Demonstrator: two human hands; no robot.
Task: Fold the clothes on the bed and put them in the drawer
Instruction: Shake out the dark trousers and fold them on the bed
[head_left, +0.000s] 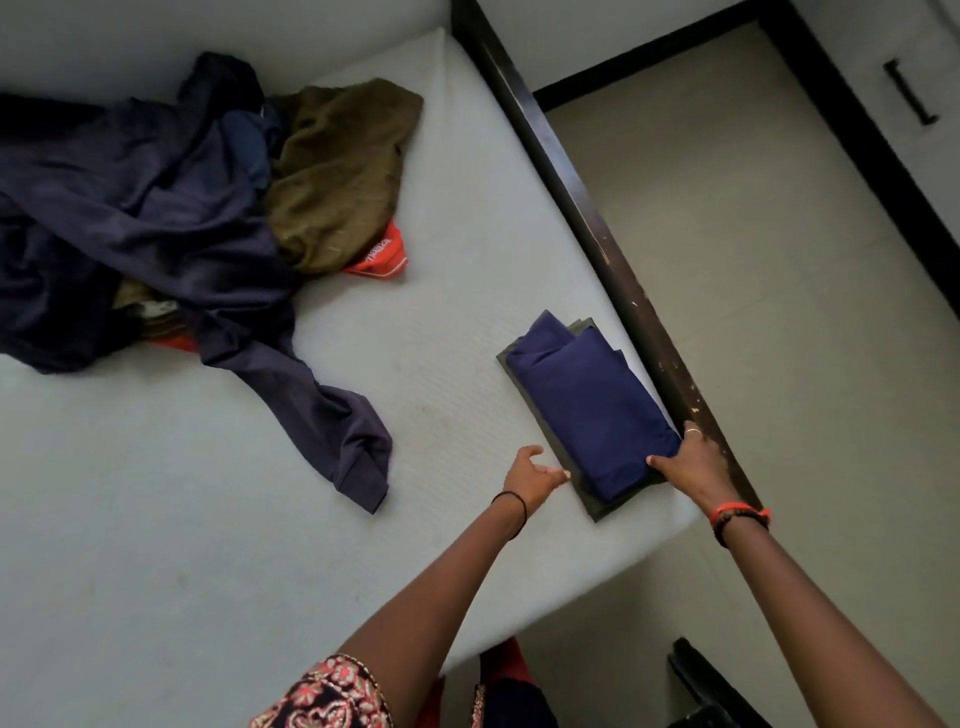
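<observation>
Nearby, unfolded clothes heap, dark bed rail beside folded stack.

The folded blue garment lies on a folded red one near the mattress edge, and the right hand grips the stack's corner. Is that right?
Not red. The head view shows the folded navy blue garment lying on a folded dark grey garment near the edge of the pale mattress, with the right hand gripping the stack's corner.

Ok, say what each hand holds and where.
Right hand grips the folded navy garment at its near end, thumb on top. Left hand holds nothing, open beside the dark garment beneath.
</observation>
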